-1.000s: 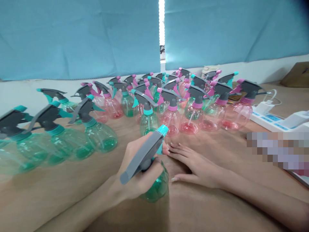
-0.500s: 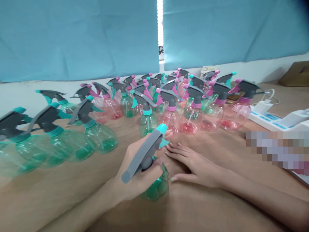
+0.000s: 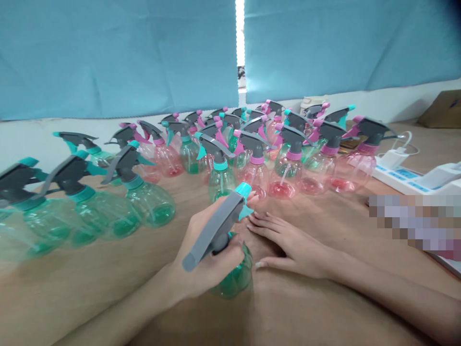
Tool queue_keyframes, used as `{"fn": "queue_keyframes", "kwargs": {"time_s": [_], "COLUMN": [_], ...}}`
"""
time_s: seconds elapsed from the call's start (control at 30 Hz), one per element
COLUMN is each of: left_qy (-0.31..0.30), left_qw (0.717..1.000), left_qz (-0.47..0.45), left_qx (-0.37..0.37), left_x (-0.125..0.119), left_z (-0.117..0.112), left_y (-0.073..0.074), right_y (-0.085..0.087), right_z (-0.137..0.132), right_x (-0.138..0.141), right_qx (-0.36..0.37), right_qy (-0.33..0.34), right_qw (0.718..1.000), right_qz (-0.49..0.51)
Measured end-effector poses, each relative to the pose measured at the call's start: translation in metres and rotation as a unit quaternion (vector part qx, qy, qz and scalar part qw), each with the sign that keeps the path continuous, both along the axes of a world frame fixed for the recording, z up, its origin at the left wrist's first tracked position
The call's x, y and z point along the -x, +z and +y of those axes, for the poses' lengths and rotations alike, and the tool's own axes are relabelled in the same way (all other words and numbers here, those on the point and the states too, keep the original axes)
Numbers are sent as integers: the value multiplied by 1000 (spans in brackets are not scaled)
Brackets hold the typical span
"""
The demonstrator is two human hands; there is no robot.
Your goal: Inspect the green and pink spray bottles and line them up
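Observation:
My left hand (image 3: 205,259) is wrapped round the neck of a green spray bottle (image 3: 234,276) with a grey trigger head and teal nozzle (image 3: 245,191); the bottle stands on the brown table (image 3: 108,288) in front of me. One finger reaches up to the nozzle tip. My right hand (image 3: 291,245) lies flat on the table just right of the bottle, fingers stretched out, holding nothing.
Several green spray bottles (image 3: 144,197) stand in a row at the left. A cluster of pink and green spray bottles (image 3: 288,163) fills the middle back. A white power strip with a charger (image 3: 396,166) lies at the right. Blue curtains (image 3: 108,53) hang behind.
The spray bottle's head has tilted slightly and my finger has come up to the nozzle tip. My right hand has stayed flat on the table.

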State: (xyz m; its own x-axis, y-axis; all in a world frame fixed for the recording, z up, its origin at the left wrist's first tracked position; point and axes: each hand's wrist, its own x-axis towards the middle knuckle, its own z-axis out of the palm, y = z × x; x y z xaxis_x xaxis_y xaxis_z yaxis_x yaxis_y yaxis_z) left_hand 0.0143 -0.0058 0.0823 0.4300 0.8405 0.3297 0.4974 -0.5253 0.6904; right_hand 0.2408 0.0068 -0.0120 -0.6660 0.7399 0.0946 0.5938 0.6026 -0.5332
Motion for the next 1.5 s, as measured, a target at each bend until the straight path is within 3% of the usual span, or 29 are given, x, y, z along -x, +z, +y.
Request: {"fn": "queue_keyframes", "kwargs": {"time_s": [0.37,1.1,1.5], "left_qy": [-3,-3,-4], "left_qw": [996,997,998], "left_qz": [-68,-65,-64], "left_qx": [60,45,0], "left_x": [-1,-3,-2], "left_z": [0,-1,1], "left_y": [1,7,1], "right_y": [-2,4,6], "right_z": [0,0,0], "right_x": [0,1,2], "right_qx": [-8,3,8], "right_qy": [3,2,1], "right_qw": [1000,999,998], "right_qz": [-2,-42,-66]}}
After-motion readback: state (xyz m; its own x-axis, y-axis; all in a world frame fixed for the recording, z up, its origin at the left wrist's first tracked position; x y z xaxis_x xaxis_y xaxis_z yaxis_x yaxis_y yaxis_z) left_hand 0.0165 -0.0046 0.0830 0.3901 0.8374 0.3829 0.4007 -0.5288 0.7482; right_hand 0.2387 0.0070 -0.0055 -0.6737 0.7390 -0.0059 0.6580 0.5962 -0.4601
